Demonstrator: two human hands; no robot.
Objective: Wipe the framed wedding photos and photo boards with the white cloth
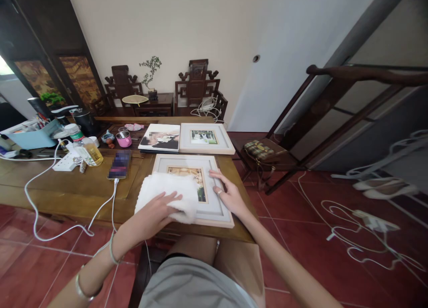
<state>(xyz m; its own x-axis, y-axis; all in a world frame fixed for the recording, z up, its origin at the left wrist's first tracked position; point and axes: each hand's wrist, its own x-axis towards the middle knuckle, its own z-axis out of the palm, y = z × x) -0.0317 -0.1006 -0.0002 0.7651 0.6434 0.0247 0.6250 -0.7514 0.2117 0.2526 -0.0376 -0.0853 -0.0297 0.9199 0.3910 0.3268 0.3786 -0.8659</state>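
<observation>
A light wooden picture frame [228, 219] lies flat near the table's front edge, with a photo of a building inside its pale mat. A fluffy white cloth [150, 187] covers its left part and hangs over onto the table. My left hand [162, 211] presses on the cloth; a fold of it bunches around the thumb side, and the fingers point forward. On the frame's right border rests my right hand [229, 194], fingers stretched out and thumb apart, with a ring on one finger. Its palm is at the frame's outer edge.
Behind lie a second picture frame [229, 146] and a photo print [160, 136]. Leftward are a phone [119, 164] on a cable, a pink cup [124, 139], a bottle [90, 152], a power strip [65, 162] and a blue box [33, 135]. A chair [284, 156] holding a bag stands right.
</observation>
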